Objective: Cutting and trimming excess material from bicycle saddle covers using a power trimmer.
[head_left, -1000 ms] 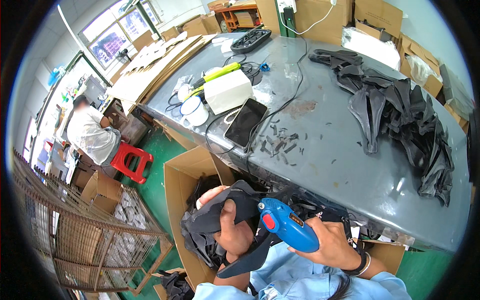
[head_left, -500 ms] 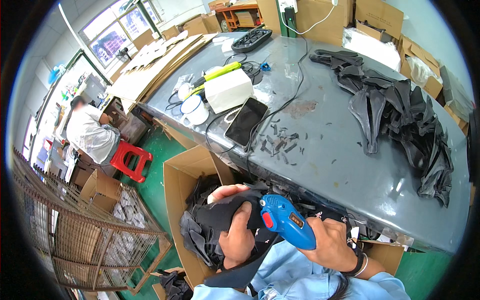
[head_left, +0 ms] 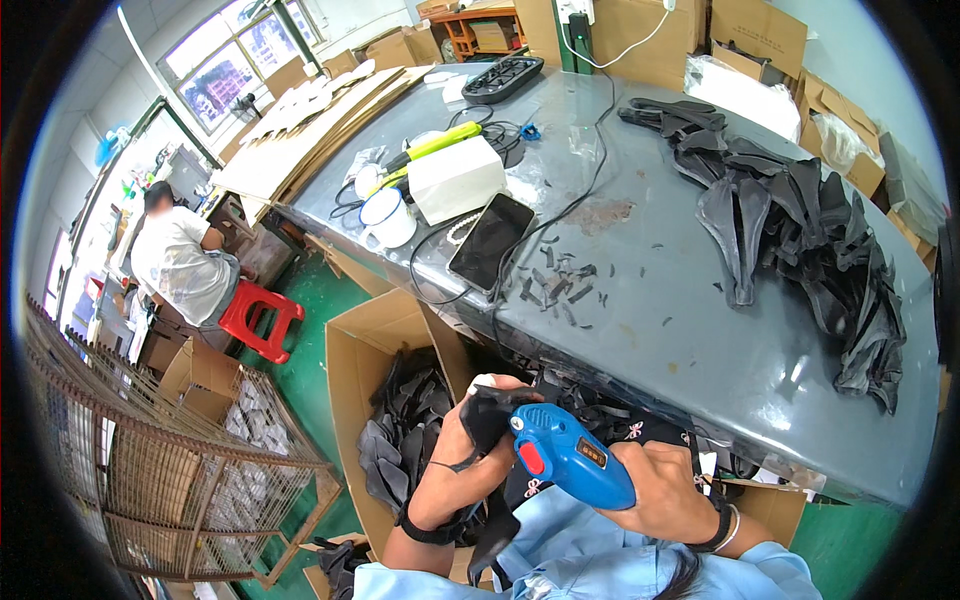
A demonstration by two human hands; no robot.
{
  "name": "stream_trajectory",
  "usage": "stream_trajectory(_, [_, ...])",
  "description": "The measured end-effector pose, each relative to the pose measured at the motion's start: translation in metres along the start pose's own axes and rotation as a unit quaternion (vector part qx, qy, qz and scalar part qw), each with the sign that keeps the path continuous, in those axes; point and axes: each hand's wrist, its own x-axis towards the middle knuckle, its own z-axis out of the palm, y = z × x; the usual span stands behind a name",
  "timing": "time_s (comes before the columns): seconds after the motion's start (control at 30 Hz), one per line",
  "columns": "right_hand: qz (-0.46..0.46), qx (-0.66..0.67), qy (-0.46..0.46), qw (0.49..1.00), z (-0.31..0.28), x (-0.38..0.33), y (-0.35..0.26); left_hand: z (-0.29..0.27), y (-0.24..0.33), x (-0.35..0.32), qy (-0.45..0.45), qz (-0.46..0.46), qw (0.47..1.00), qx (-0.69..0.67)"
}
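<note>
- While the left hand (head_left: 470, 465) grips a black flexible piece (head_left: 490, 420) with fingers curled round it, the right hand (head_left: 665, 490) is wrapped tight about a blue handheld power tool (head_left: 565, 455), whose nose meets the piece's edge.
- Both are held low before the person's chest, just over an open cardboard box (head_left: 370, 350) that stands on the green floor against the table (head_left: 680, 330) and holds more black pieces.
- The step in hand looks like trimming: small black offcuts (head_left: 555, 280) lie on the table near a phone (head_left: 490, 240), and a heap of black pieces (head_left: 800, 230) lies further right.
- The next move seems to call for a steady left grip, turning the piece so the tool can follow its edge, with fingertips kept off the tool's nose.
- Whether the tool is running cannot be told.
</note>
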Motion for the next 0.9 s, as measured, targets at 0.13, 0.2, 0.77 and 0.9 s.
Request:
stream_trajectory(0.13, [-0.008,0.006,-0.016,1.000,-0.006,0.001,0.002,-0.006,-0.007,0.004,-0.118,0.026,0.992,-0.030])
stream_trajectory(0.2, [-0.009,0.001,-0.023,1.000,-0.010,0.004,0.004,-0.004,-0.010,0.003,-0.168,-0.005,0.985,-0.048])
stream_trajectory(0.77, [0.150,0.116,0.189,0.964,-0.023,0.029,0.014,0.109,-0.025,-0.022,0.093,-0.112,0.834,-0.532])
stream_trajectory(0.9, [0.134,-0.051,0.156,0.977,-0.020,0.018,0.013,0.083,-0.012,-0.006,0.195,-0.031,0.817,-0.542])
